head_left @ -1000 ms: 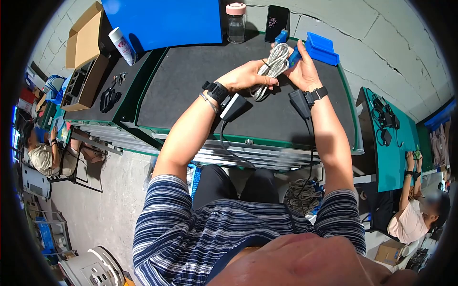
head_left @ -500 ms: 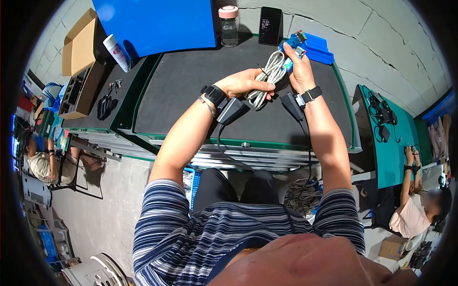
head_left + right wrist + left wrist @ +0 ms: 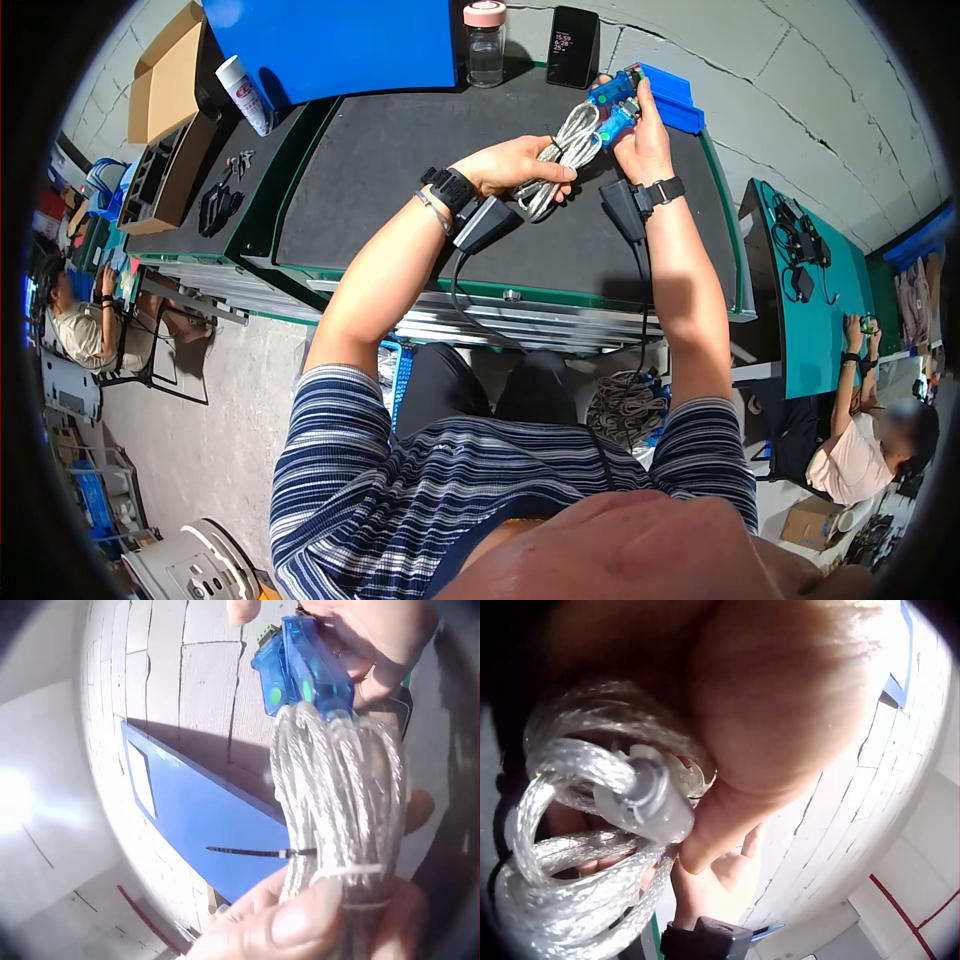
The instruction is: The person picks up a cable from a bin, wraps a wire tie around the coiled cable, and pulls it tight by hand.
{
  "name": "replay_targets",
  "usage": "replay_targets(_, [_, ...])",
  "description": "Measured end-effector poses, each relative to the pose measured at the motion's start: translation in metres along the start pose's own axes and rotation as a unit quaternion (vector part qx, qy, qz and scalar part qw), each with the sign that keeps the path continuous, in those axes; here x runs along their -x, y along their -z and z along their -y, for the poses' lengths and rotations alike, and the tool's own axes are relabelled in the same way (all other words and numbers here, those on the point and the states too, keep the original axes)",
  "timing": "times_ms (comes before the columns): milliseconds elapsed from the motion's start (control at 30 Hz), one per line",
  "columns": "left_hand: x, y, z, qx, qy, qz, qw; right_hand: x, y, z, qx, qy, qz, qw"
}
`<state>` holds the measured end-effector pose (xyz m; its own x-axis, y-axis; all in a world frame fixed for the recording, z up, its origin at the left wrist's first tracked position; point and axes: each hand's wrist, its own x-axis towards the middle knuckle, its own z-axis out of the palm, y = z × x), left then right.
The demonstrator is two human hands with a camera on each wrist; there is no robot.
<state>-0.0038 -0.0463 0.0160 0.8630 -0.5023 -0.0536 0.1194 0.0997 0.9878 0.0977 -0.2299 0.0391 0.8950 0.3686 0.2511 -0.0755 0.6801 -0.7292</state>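
A coiled, silvery braided cable (image 3: 572, 150) is gripped by my left hand (image 3: 510, 168), its thumb lying across the loops. Around the coil run a black tie (image 3: 255, 851) and a white tie (image 3: 349, 871). Two translucent blue connectors (image 3: 319, 671) extend from its far end, one bearing a green terminal block (image 3: 267, 633). My right hand (image 3: 642, 145) holds these connectors, with its fingers behind them and its thumb raised alongside. In the left wrist view, a clear grey plug end (image 3: 649, 799) sits among the loops beside my left thumb (image 3: 712, 817).
Behind the hands on the dark worktop (image 3: 400, 180) stand a pink-lidded jar (image 3: 486, 50), a phone (image 3: 573, 50) and a blue bin (image 3: 672, 100). Leftward are a blue panel (image 3: 335, 45), spray can (image 3: 245, 95) and open cardboard box (image 3: 165, 130). Other people sit at both sides.
My right hand has shifted its hold: the blue connectors, partly hidden at first, now show more fully, and the thumb has lifted off them. My left hand keeps its grip on the coil.
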Motion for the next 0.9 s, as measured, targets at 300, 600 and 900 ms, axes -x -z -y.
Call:
replay_targets(300, [0.000, -0.001, 0.000, -0.014, 0.002, 0.015, 1.000, 0.000, 0.002, 0.001, 0.069, 0.025, -0.027, 0.997])
replay_targets(600, [-0.001, 0.001, 0.000, -0.049, -0.040, -0.044, 0.997, -0.002, 0.004, -0.001, 0.030, 0.004, -0.010, 0.999])
replay_targets(900, [0.003, 0.009, -0.003, -0.402, -0.105, -0.364, 0.833, -0.004, 0.011, -0.009, 0.058, -0.124, -0.047, 0.990])
